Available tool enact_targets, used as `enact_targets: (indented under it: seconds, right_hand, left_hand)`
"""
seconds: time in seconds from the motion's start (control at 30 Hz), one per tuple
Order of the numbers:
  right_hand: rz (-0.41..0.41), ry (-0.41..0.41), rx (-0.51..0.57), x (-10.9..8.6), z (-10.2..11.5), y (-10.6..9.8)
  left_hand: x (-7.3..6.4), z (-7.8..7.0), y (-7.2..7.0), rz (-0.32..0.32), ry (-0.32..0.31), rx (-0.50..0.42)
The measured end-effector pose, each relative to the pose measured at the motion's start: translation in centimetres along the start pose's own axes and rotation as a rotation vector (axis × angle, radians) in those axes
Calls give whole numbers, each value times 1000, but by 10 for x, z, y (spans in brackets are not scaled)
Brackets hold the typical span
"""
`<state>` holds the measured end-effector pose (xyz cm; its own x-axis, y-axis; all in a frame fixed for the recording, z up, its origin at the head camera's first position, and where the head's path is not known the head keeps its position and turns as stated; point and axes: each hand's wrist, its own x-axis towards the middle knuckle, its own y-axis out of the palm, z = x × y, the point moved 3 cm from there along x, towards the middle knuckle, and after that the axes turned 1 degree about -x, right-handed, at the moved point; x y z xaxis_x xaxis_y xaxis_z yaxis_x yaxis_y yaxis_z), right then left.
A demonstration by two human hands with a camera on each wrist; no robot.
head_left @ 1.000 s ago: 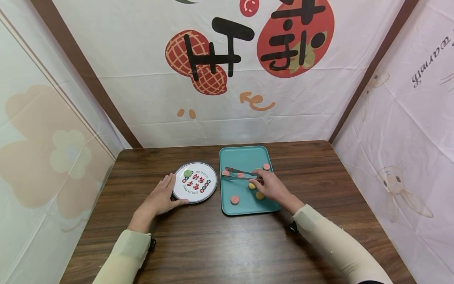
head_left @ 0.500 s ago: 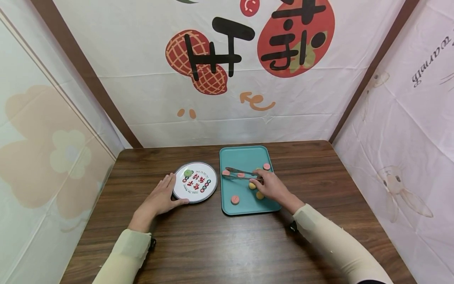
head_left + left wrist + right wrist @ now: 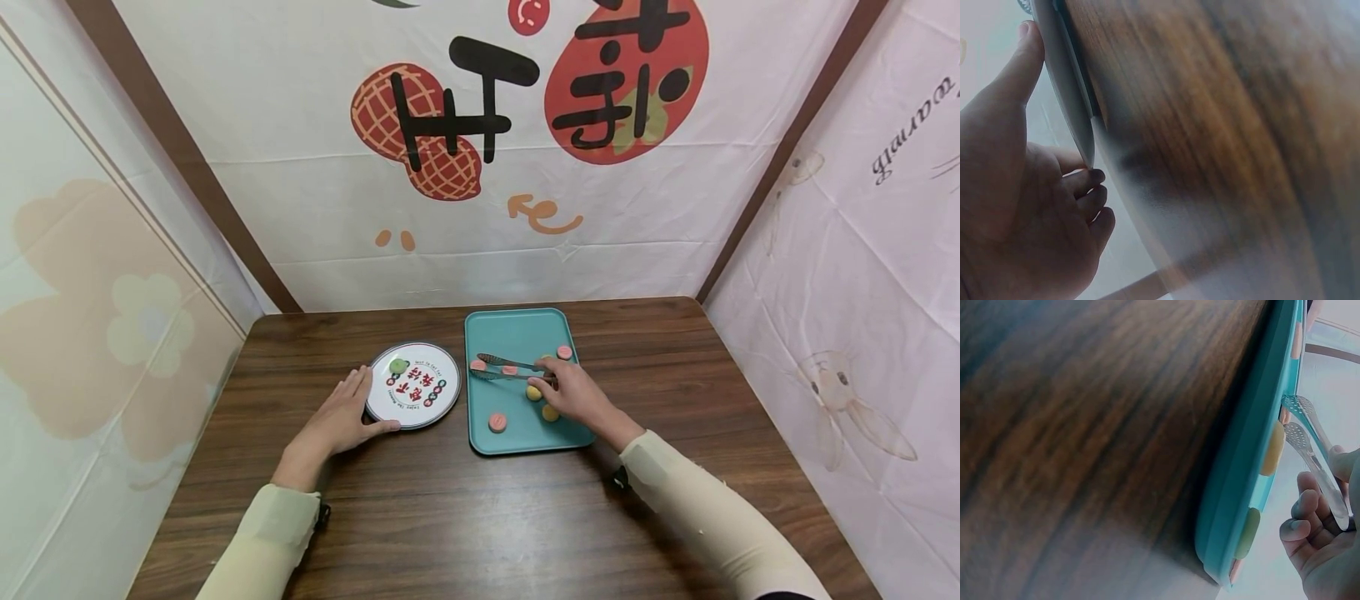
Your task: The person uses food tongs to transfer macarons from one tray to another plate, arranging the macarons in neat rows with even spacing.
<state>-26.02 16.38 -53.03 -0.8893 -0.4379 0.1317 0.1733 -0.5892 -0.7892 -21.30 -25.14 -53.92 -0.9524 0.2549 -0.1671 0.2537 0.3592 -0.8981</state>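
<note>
My left hand [image 3: 333, 423] rests at the left edge of a round white plate [image 3: 386, 408] with red lettering, its thumb and fingers touching the rim. A small round green piece [image 3: 397, 366] lies on that plate. Over the teal tray [image 3: 517, 329], my right hand [image 3: 573, 392] holds metal tongs [image 3: 491, 359] with perforated tips, and these tips stand apart. One pink disc [image 3: 477, 366] is between the tips; another pink disc [image 3: 510, 370] shows between the arms. Whether the tongs touch either disc, I cannot tell. The right wrist view shows the tongs [image 3: 1319, 475] between thumb and fingers.
Also on the tray are a pink disc [image 3: 497, 422] near the front, a pink disc [image 3: 564, 352] at the right edge, and yellow pieces [image 3: 551, 412] by the right hand. The wood-grain table [image 3: 450, 517] ends at a printed cloth wall [image 3: 360, 275].
</note>
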Motion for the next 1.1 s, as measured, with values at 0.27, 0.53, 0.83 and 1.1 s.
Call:
enact_targets:
  seconds: [0.27,0.53,0.83,1.1]
  right_hand:
    - [-10,-18,7,-1,1,0]
    - [-5,-12,16,-1,1,0]
    - [-18,-27,24,-2,0,0]
    - [-25,-35,30,-2,-1,0]
  left_hand:
    - [1,0,1,-2,2,-7]
    - [1,2,1,-4,3,-4]
    - [1,1,2,-4,0,-6]
    - [1,2,2,-1,-4,-1]
